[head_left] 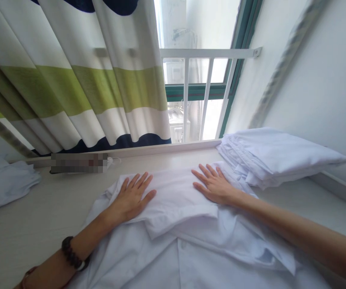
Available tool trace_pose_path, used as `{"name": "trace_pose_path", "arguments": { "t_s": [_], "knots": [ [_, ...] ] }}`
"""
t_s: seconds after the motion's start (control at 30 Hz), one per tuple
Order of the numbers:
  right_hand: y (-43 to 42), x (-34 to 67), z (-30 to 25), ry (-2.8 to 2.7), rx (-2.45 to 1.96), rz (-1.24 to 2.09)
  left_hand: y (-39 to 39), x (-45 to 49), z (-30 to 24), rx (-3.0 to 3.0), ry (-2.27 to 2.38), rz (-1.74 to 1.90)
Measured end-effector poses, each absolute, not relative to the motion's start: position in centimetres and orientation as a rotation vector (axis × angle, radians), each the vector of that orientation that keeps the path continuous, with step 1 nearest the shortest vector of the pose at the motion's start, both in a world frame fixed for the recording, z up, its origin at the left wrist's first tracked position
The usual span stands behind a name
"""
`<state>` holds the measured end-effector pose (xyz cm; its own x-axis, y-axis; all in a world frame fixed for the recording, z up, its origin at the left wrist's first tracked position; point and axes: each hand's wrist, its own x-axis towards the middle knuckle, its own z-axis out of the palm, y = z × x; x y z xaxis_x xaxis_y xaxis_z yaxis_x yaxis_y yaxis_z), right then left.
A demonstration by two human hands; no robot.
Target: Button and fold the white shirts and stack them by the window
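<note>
A white garment with a button placket, which looks like a shirt or coat (154, 257), lies spread on the pale surface in front of me. Its far part is folded over into a flat band (173, 188). On the left end of that band my left hand (135, 196) rests palm down, fingers spread. My right hand (213, 184) lies flat on the right end, its fingers also apart. Neither hand grips anything. Loose cloth bunches under my right forearm, and the near edge of the garment runs out of view.
A folded stack of white cloth (278, 156) sits at the right by the wall. Crumpled white cloth (4, 184) lies far left, and a blurred-out object (79, 163) stands by the back ledge. Behind are a striped curtain (79, 88) and a window with a white railing (209, 53).
</note>
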<state>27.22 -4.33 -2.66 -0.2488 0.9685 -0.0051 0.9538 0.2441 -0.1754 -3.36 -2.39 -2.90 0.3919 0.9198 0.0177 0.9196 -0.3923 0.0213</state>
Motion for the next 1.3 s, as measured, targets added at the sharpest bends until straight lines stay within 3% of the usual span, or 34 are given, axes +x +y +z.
{"name": "trace_pose_path", "arguments": {
  "t_s": [0.13,0.33,0.5,0.73,0.93,1.17,1.3],
  "knots": [
    [-0.4,28.4,-3.9,-2.394,-1.938,0.207,0.3,-3.0,-3.0,2.605,1.716,0.026],
    [3.4,28.1,-1.5,-2.428,-1.918,0.209,5.1,-2.2,-1.6,2.605,1.651,0.086],
    [-1.1,27.9,1.1,-2.575,-1.305,0.291,1.2,-2.6,1.1,2.86,1.03,0.468],
    [-5.0,28.8,0.7,-2.665,-0.806,-0.07,-2.3,-1.5,1.4,3.13,0.516,0.568],
    [-5.7,29.3,2.2,-2.431,-0.735,-0.034,-2.5,-2.6,4.1,3.064,0.495,0.829],
    [-8.1,28.6,1.5,-2.719,-0.904,0.308,-5.6,-2.1,2.8,2.957,0.538,0.358],
    [-4.1,30.0,3.5,-2.562,-1.08,0.369,-2.2,-1.7,2.7,2.812,0.83,0.443]
  ]
}}
